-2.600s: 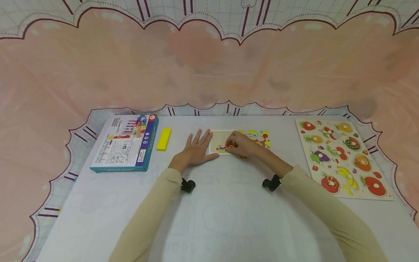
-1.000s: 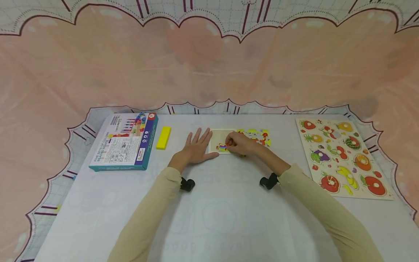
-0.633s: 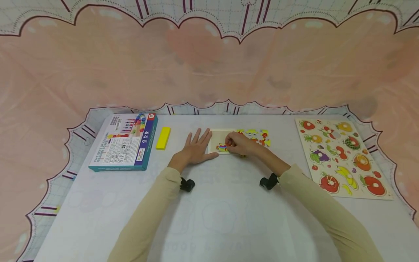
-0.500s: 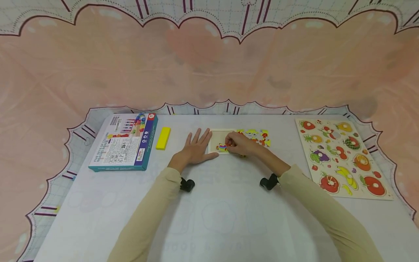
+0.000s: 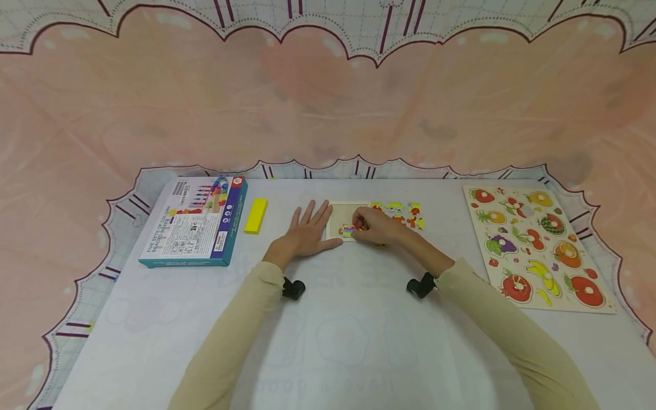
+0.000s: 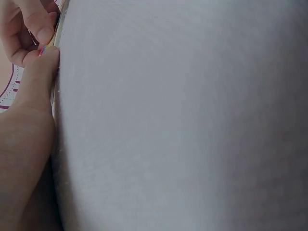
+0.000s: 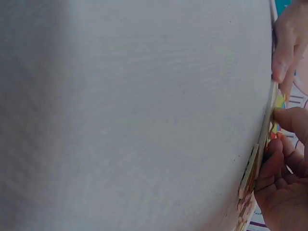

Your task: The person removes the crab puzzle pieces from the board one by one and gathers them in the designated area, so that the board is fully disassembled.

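A shallow wooden puzzle tray (image 5: 339, 213) lies near the table's far side. My left hand (image 5: 307, 234) rests flat with fingers spread, thumb and fingertips at the tray's left edge. Inside the tray, near its front edge, is a multicoloured puzzle piece (image 5: 347, 231). My right hand (image 5: 378, 224) is over the tray's right part, fingers curled, and pinches at the colourful piece; its fingers hide some of it. In the right wrist view, thumb and fingers (image 7: 288, 120) meet round the bright piece. Several loose puzzle pieces (image 5: 396, 210) lie just right of the tray, partly under the right hand.
Left of the hands are a yellow block (image 5: 255, 216) and a teal-edged box (image 5: 195, 222). A fruit puzzle board (image 5: 523, 228) lies at the right, its lower edge close to the right sleeve (image 5: 492, 307). The white table (image 5: 338, 353) extends toward me.
My right fingers shift very slightly at the puzzle piece, which looks a little tilted compared with before. The left hand stays in place.
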{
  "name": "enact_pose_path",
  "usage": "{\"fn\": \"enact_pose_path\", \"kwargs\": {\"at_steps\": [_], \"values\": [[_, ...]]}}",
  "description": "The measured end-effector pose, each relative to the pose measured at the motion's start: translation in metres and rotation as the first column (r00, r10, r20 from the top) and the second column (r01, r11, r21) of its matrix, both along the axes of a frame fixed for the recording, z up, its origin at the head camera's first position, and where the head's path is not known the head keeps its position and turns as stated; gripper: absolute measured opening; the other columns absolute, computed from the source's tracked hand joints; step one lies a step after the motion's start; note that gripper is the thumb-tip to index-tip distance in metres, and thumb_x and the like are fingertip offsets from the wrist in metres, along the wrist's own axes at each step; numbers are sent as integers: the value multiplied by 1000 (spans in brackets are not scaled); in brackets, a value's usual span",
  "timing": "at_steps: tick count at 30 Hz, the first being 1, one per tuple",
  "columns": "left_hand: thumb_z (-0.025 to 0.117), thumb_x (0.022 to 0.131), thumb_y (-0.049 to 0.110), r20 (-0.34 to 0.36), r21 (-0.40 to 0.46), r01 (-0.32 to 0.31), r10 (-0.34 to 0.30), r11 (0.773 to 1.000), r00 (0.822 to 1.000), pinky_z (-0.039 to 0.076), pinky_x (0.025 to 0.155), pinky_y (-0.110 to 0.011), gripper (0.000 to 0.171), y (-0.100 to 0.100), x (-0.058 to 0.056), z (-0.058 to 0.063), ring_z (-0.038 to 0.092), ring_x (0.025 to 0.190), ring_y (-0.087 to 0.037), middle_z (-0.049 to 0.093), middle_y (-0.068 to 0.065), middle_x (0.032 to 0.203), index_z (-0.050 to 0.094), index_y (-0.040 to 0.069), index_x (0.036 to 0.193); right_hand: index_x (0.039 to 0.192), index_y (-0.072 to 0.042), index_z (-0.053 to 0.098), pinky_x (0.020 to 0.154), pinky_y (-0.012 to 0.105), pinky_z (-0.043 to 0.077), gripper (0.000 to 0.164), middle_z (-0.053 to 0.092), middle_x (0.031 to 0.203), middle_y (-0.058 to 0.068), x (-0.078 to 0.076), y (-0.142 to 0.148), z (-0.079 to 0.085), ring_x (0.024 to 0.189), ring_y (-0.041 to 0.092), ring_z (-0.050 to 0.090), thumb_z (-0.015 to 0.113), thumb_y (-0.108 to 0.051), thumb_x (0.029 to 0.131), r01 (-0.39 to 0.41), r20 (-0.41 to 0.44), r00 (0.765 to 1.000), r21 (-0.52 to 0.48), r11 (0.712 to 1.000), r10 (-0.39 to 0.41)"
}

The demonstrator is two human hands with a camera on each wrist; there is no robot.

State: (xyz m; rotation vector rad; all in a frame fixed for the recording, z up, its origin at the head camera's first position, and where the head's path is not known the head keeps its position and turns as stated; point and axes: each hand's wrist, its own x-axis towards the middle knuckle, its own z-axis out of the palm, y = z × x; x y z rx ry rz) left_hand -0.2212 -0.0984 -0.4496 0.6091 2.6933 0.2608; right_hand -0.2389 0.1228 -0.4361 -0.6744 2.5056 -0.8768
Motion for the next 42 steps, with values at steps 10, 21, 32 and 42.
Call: {"fn": "enact_pose_path", "kwargs": {"at_steps": [10, 21, 32, 42], "values": [[40, 93, 67, -6, -3, -1, 1, 1000, 1000, -9, 120, -56, 93, 0, -2, -1, -14, 152, -30, -10, -1, 165, -4, 16, 157, 102, -7, 51, 71, 25, 41, 23, 53, 87, 6, 3, -2, 2, 80, 18, 49, 68, -16, 90, 3, -11, 1000, -16, 1000, -3], [38, 92, 69, -9, -14, -2, 2, 1000, 1000, -10, 121, -55, 94, -1, -4, -3, -15, 152, -29, -12, 0, 165, -5, 17, 157, 104, -8, 50, 74, 26, 41, 23, 53, 90, 7, 6, -1, 1, 83, 19, 49, 67, -15, 91, 7, -34, 999, -44, 999, -9], [39, 92, 69, -7, -10, -5, 5, 1000, 1000, -10, 121, -55, 94, 0, -4, -5, -15, 152, -28, -12, 1, 165, -5, 18, 157, 104, -7, 52, 78, 25, 45, 15, 56, 94, 8, 7, 4, -4, 88, 20, 52, 63, -11, 94, 47, 9, 999, -136, 990, -46], [39, 92, 69, 4, -10, -3, 3, 1000, 1000, -10, 121, -54, 94, 0, -2, -2, -15, 152, -28, -12, 1, 165, -6, 18, 157, 106, -6, 54, 78, 22, 46, 17, 58, 99, 8, 8, 13, 2, 92, 20, 54, 62, -14, 95, 82, 107, 992, -208, 975, -61]]}}
